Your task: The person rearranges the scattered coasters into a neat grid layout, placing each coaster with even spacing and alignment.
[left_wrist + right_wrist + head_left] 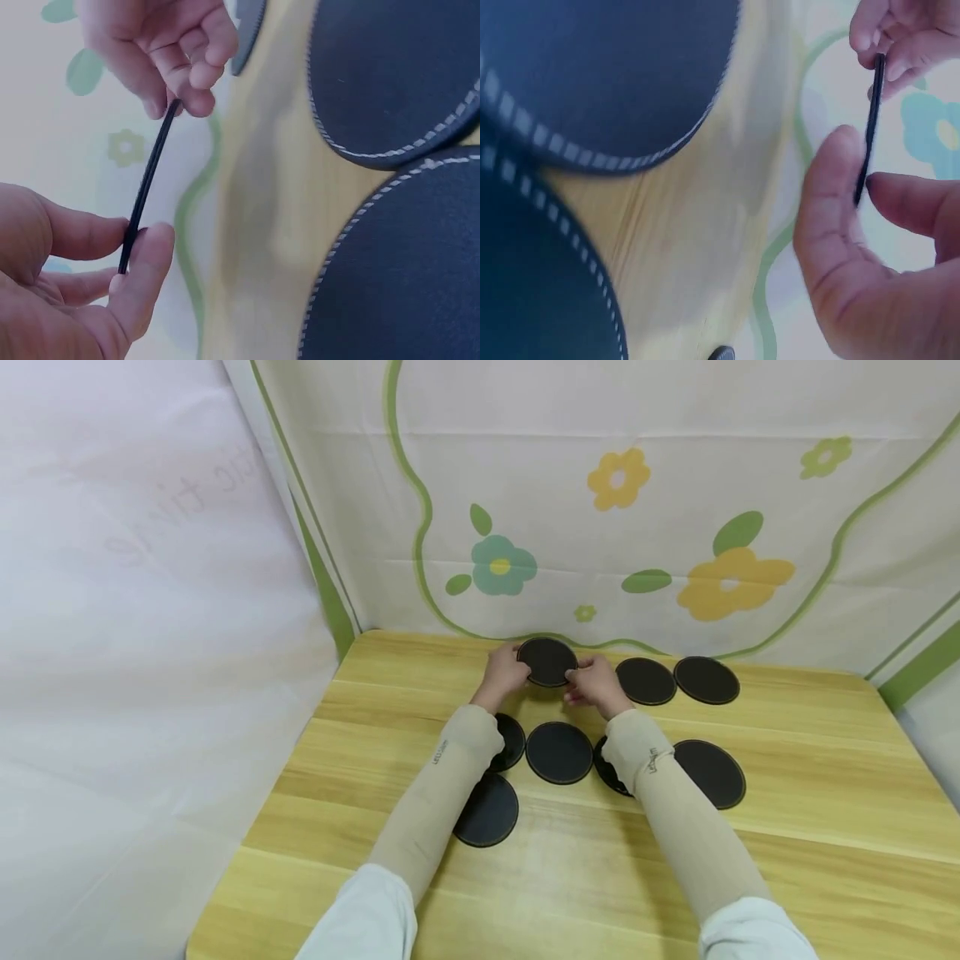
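Observation:
A round black coaster (547,662) with a stitched rim is held up over the far edge of the table. My left hand (506,675) pinches its left side between thumb and fingers. On the opposite side, the thumb and fingers of my right hand (598,683) pinch the rim. Both wrist views show the held coaster (146,191) edge-on as a thin dark strip. Closer to me, another black coaster (558,753) lies flat between two more, a left one (512,742) and a right one (606,770), each partly hidden by a sleeve.
Two coasters lie side by side at the back right, the nearer one (647,682) beside the right hand. Another coaster (716,777) is right of the right forearm, and one (491,810) by the left forearm. A flowered curtain (555,510) hangs behind the wooden table (570,877).

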`<state>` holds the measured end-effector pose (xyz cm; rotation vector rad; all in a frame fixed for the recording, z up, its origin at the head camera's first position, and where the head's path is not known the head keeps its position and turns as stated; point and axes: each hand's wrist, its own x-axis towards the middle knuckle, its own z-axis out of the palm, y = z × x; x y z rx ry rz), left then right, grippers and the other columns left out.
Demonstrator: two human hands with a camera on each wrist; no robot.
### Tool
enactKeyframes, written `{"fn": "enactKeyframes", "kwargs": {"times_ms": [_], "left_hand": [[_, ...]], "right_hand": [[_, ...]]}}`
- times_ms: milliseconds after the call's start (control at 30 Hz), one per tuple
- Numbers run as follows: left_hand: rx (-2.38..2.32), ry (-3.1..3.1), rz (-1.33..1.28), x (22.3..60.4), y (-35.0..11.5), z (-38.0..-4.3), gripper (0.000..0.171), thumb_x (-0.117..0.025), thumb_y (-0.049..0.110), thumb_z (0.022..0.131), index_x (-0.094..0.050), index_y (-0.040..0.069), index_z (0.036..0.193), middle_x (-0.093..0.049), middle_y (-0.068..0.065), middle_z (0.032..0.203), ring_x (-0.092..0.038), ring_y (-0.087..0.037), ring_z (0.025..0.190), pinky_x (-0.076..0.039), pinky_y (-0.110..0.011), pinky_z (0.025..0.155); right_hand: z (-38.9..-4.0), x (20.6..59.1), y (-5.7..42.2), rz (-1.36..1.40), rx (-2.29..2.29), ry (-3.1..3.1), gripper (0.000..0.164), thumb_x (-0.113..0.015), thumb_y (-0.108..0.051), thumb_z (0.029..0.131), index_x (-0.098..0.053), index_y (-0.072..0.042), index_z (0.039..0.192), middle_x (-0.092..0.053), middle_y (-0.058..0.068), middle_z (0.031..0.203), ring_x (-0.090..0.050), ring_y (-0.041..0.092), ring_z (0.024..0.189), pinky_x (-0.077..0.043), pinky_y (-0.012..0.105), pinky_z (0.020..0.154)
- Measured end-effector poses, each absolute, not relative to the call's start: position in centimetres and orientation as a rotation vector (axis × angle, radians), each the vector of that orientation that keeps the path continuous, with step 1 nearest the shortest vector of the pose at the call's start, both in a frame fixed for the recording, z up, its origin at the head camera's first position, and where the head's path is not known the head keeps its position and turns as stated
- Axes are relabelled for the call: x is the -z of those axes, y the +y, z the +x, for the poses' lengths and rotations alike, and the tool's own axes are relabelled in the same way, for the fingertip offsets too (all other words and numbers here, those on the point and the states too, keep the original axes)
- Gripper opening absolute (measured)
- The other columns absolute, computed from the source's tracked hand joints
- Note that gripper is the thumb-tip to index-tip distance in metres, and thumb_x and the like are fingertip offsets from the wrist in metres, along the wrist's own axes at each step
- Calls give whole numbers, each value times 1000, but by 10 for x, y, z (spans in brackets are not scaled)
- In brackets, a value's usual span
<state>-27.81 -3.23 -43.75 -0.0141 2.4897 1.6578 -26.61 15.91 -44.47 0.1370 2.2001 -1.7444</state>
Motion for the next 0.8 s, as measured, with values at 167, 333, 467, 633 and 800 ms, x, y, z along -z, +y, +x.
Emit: {"fn": "enactKeyframes", "kwargs": {"times_ms": [167,333,467,633,800], "left_hand": [[-1891,2284,32,429,-42,-270,59,-56,-9,97,-40,2,153,-61,-22,110,-62,-50,91,-53,-57,87],[-1919,2211,141,417,-52,-263,61,-59,-7,98,-38,4,154,-61,-19,103,-65,-47,94,-55,-52,86],[-1938,2149,202,407,-57,-252,63,-59,-4,99,-35,6,157,-61,-15,92,-69,-35,80,-59,-44,77],[-1958,2026,307,400,-66,-233,66,-55,0,103,-27,12,161,-61,-19,85,-68,-22,67,-55,-57,83],[-1986,1933,433,401,-78,-217,68,-54,3,104,-24,19,163,-65,-19,86,-68,-20,68,-51,-64,86]], "right_hand": [[-260,440,163,90,1947,2042,62,-55,-11,105,-22,-3,156,-66,27,100,-69,20,67,-59,46,79],[-250,432,169,-68,2007,1949,70,-51,-11,107,-11,-22,165,-70,14,85,-69,21,67,-59,42,74],[-237,426,172,-179,2100,1795,72,-48,-11,108,-7,-29,165,-71,13,82,-69,20,65,-59,36,66],[-219,420,176,-344,2173,1602,77,-48,-8,108,0,-28,164,-72,13,81,-70,22,67,-59,35,66],[-203,413,175,-492,2182,1521,80,-47,-5,108,7,-25,164,-74,12,82,-71,22,69,-59,35,66]]}}
